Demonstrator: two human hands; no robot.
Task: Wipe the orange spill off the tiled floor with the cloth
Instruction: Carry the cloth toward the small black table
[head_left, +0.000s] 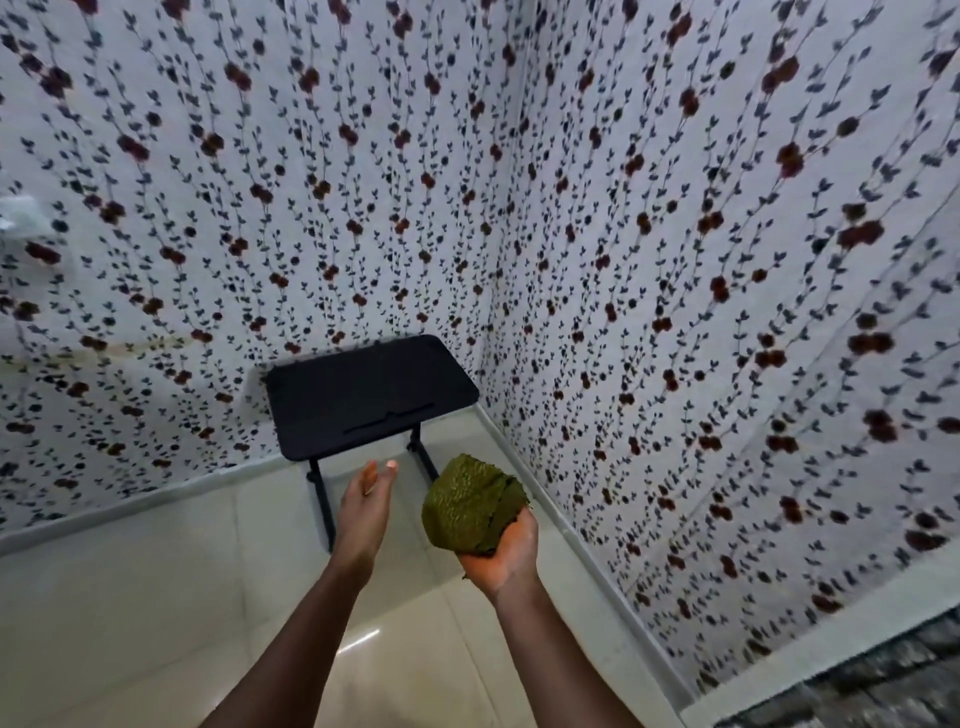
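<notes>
cloth (470, 506) bunched in right hand (506, 551) | fingers hidden beneath

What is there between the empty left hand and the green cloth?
In the head view nothing is between them: the left hand and the green cloth, held by the right hand, are apart, with only pale floor tiles behind the gap.

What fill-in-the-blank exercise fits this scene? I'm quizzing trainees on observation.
1. The green cloth is held in the ____ hand.
2. The left hand holds ____.
3. The small table in the corner is coloured ____.
4. The wallpaper pattern shows ____.

Missing words: right; nothing; black; flowers
</notes>
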